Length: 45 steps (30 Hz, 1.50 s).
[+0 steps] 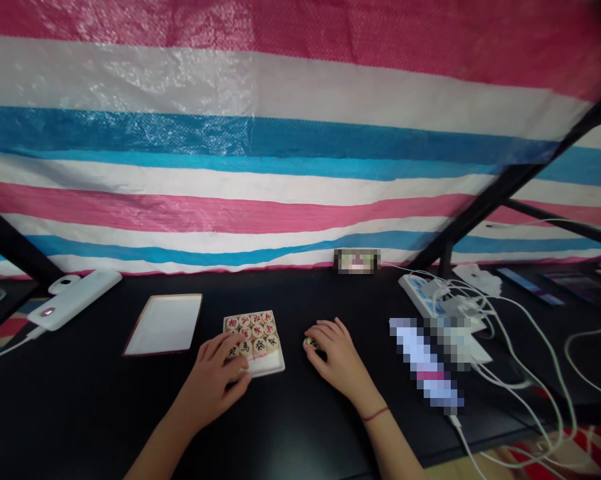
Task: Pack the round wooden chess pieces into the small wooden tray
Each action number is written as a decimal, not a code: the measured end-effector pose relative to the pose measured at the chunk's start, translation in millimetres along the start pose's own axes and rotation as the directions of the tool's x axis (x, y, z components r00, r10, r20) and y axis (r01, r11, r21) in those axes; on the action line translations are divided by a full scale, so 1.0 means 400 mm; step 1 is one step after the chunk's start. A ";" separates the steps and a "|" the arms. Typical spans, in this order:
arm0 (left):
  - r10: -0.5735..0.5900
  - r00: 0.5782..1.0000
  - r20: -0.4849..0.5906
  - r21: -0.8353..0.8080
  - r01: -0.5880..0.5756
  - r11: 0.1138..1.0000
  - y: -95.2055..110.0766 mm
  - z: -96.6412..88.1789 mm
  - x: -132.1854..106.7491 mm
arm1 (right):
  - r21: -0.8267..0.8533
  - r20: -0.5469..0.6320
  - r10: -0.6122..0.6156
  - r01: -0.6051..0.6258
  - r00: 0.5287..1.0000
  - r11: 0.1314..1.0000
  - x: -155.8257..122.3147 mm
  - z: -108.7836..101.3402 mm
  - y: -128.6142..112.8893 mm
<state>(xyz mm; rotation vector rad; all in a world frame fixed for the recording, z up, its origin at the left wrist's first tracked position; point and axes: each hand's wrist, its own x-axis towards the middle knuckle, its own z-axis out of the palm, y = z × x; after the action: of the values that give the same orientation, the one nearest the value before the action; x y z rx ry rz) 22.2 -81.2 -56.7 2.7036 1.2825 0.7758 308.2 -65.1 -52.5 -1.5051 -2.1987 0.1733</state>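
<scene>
A square white tray [267, 364] lies on the dark table, holding rows of round xiangqi pieces [257, 331] with red and black characters. Its front strip is bare. My left hand [221, 370] reaches over the tray's left front side, fingers bent around a black-marked xiangqi piece [233, 350] at the end of a row; the fingers partly hide it. To the right of the tray, my right hand [334, 352] rests by the table with thumb and fingers closed around another xiangqi piece [311, 343]. Whether more pieces sit under that hand is hidden.
An open box lid [169, 325] lies left of the tray. A white power bank [75, 300] with a cable is farther left. On the right are a blurred phone [425, 363], a power strip [420, 293] and tangled white cables. A small device [357, 261] stands at the back.
</scene>
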 end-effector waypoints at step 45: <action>-0.124 0.945 -0.304 -0.184 0.069 0.980 -0.016 -0.001 0.077 | 0.623 -0.155 0.115 0.007 0.981 0.782 0.107 0.071 -0.159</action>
<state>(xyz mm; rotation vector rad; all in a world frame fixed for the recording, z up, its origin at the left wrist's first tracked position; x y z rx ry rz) 33.6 -54.3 -45.0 2.4312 1.3213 1.2811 229.3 -46.5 -42.0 -1.1436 -1.6996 0.6820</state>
